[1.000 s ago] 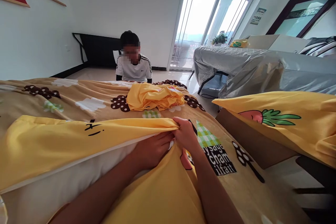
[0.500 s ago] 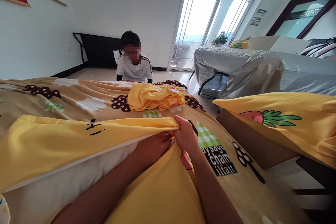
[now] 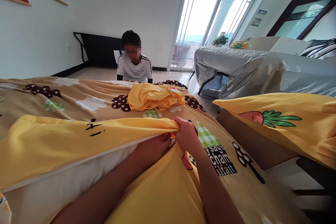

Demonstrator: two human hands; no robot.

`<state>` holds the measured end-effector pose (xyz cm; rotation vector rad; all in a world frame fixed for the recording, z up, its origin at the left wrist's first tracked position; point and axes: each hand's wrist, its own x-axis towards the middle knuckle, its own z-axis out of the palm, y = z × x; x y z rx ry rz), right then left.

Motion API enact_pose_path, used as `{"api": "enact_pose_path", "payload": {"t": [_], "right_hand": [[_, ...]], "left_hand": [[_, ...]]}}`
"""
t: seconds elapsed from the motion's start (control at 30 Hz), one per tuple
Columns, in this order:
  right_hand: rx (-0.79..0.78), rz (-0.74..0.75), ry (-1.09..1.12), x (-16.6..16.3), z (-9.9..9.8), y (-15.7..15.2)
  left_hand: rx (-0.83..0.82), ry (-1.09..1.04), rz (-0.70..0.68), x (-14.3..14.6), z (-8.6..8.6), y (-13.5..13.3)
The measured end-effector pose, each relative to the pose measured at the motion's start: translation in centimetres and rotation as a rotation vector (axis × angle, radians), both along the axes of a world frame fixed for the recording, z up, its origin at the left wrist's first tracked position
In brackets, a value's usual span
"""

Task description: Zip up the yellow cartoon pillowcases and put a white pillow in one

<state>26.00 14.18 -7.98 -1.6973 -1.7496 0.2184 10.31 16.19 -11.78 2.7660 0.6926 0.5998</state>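
Across my front spreads a yellow pillowcase (image 3: 60,143) with black lettering, its mouth gaping toward me. White filling, apparently a pillow (image 3: 70,178), shows inside that mouth. My right hand (image 3: 185,133) is closed around the bunched corner at the right end of the opening. Reaching in through the opening, my left hand (image 3: 154,147) has its fingers curled against the same corner, close beside the right hand; its fingertips are partly hidden in the folds. The near yellow panel drapes down between my forearms.
A patterned brown blanket (image 3: 91,92) lies underneath, with a crumpled yellow cloth (image 3: 154,96) farther back. Another person (image 3: 134,66) sits beyond it. At right, yellow fabric with a carrot print (image 3: 309,112) hangs over a cardboard box (image 3: 252,143); plastic-covered furniture (image 3: 246,63) stands behind.
Both hands stay at the pillowcase corner. My right hand has shifted very slightly right and down, and the left fingers have curled a little more.
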Motion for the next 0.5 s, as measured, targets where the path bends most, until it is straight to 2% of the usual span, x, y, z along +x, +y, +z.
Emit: {"api": "enact_pose_path", "payload": {"t": [0.1, 0.23, 0.43, 0.5], "right_hand": [[0.086, -0.012, -0.041, -0.3, -0.2, 0.1], [0.088, 0.037, 0.076, -0.6, 0.0, 0.1], [0.094, 0.057, 0.228, -0.7, 0.0, 0.1], [0.103, 0.061, 0.239, -0.7, -0.1, 0.1]], "left_hand": [[0.100, 0.056, -0.035, 0.0, -0.4, 0.3], [0.204, 0.073, -0.051, 0.0, -0.7, 0.5], [0.398, -0.088, -0.061, -0.8, -1.0, 0.4], [0.379, -0.177, -0.061, -1.0, -1.1, 0.4]]}}
